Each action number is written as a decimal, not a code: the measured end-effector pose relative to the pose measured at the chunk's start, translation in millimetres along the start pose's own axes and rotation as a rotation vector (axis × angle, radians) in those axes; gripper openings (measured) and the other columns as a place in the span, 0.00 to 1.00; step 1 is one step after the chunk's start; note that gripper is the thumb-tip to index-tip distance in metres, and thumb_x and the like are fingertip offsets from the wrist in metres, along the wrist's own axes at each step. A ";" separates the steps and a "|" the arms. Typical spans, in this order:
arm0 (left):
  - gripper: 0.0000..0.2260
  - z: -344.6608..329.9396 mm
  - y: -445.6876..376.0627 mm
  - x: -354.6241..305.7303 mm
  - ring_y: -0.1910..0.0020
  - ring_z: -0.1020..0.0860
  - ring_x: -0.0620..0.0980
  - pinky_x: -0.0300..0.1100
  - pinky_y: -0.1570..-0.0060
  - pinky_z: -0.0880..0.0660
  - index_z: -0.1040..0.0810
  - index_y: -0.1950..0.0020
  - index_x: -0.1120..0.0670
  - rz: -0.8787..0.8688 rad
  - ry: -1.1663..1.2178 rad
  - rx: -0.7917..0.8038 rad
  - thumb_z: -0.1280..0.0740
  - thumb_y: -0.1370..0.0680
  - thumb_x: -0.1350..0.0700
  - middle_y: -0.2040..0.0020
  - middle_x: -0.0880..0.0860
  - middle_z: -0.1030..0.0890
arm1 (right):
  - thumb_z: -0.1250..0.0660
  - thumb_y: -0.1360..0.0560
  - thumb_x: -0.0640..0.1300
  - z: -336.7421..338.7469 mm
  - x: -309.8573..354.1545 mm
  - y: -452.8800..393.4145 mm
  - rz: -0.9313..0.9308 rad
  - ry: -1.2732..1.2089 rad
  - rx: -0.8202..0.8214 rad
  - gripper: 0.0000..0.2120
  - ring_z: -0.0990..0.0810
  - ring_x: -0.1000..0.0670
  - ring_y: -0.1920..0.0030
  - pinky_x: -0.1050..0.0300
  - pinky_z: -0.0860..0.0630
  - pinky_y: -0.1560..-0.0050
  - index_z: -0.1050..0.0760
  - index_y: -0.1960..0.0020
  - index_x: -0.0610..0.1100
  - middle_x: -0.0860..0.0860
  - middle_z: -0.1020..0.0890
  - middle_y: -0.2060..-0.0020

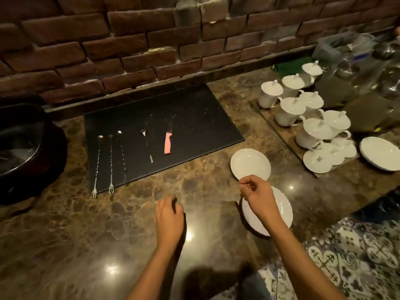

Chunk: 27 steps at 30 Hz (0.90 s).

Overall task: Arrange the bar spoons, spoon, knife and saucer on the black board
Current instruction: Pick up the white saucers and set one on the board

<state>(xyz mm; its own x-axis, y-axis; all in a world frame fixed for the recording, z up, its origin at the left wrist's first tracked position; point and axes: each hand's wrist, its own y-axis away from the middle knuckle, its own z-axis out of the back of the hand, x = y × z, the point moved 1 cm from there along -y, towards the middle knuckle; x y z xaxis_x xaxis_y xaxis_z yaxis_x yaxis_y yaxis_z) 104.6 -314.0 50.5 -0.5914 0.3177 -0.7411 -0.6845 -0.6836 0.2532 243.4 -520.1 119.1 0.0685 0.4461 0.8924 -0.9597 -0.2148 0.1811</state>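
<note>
Saucer, white round china (250, 163), sits off the black rectangular board (194, 118) beside it, near rim hidden behind your right hand (256, 190), fingers curled, pinch unclear; left hand (168, 219) blurred, loosely curled, holding nothing.

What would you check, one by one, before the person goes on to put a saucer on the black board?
1. Bar spoons on the black board: ok, three lie side by side at its left, fork ends past the near edge.
2. Spoon and knife placed: ok, both on the board.
3. Saucer on the board: not ok; the nearest saucer lies on the counter beside it.
4. Free space on the board for it: ok, the right part is bare.
5. Right hand gripping a saucer: cannot tell; it hovers between two saucers.
6. Left hand free: ok, holds nothing.
</note>
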 end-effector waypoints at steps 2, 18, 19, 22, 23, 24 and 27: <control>0.15 -30.8 25.6 -19.8 0.34 0.24 0.60 0.56 0.31 0.29 0.23 0.31 0.60 0.093 0.178 -0.010 0.37 0.17 0.62 0.35 0.61 0.21 | 0.35 0.26 0.34 29.4 -11.5 -14.0 0.014 -0.031 0.040 0.08 0.18 0.44 0.59 0.51 0.21 0.55 0.20 0.55 0.46 0.48 0.17 0.63; 0.14 -171.5 98.4 -116.2 0.57 0.19 0.54 0.50 0.54 0.21 0.20 0.52 0.55 0.591 0.741 -0.163 0.39 0.19 0.71 0.56 0.55 0.16 | 0.37 0.26 0.32 142.5 -114.6 -79.4 -0.080 0.071 0.298 0.12 0.25 0.52 0.67 0.55 0.29 0.63 0.21 0.67 0.41 0.46 0.19 0.69; 0.12 -173.0 98.1 -116.0 0.59 0.19 0.53 0.49 0.56 0.21 0.20 0.53 0.56 0.612 0.755 -0.170 0.38 0.19 0.71 0.58 0.54 0.17 | 0.37 0.27 0.33 140.7 -118.7 -79.1 -0.090 0.074 0.327 0.12 0.28 0.52 0.69 0.55 0.30 0.65 0.22 0.67 0.39 0.45 0.21 0.71; 0.13 -178.1 101.3 -119.0 0.61 0.19 0.50 0.42 0.67 0.21 0.18 0.58 0.54 0.680 0.764 -0.165 0.35 0.20 0.69 0.63 0.52 0.16 | 0.37 0.27 0.33 135.9 -128.8 -78.2 -0.140 0.059 0.379 0.12 0.31 0.52 0.70 0.55 0.33 0.67 0.24 0.68 0.37 0.45 0.25 0.74; 0.15 -180.5 102.6 -120.2 0.62 0.19 0.50 0.40 0.70 0.21 0.17 0.60 0.54 0.693 0.760 -0.168 0.37 0.20 0.70 0.64 0.52 0.17 | 0.38 0.27 0.33 134.7 -131.7 -78.6 -0.154 0.056 0.390 0.12 0.31 0.50 0.68 0.54 0.32 0.65 0.25 0.68 0.36 0.46 0.27 0.73; 0.17 -183.3 103.8 -120.8 0.62 0.20 0.50 0.39 0.71 0.21 0.17 0.61 0.54 0.702 0.752 -0.176 0.38 0.20 0.71 0.65 0.51 0.17 | 0.38 0.27 0.33 133.7 -134.5 -79.4 -0.175 0.057 0.400 0.11 0.30 0.48 0.66 0.52 0.30 0.64 0.24 0.67 0.34 0.45 0.26 0.72; 0.19 -189.0 106.6 -120.6 0.60 0.20 0.51 0.43 0.64 0.19 0.17 0.61 0.53 0.698 0.728 -0.195 0.39 0.20 0.71 0.63 0.51 0.16 | 0.36 0.26 0.34 131.3 -140.4 -79.5 -0.247 0.068 0.395 0.12 0.21 0.45 0.63 0.46 0.20 0.59 0.19 0.66 0.39 0.43 0.18 0.67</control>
<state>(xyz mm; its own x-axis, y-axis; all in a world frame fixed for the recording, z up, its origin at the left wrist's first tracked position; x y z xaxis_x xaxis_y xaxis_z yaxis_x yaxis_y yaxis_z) 183.5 -549.4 49.4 -0.3845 -0.6230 -0.6812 -0.1678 -0.6784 0.7152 345.8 -679.7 33.6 0.2511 0.5786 0.7760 -0.7391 -0.4031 0.5396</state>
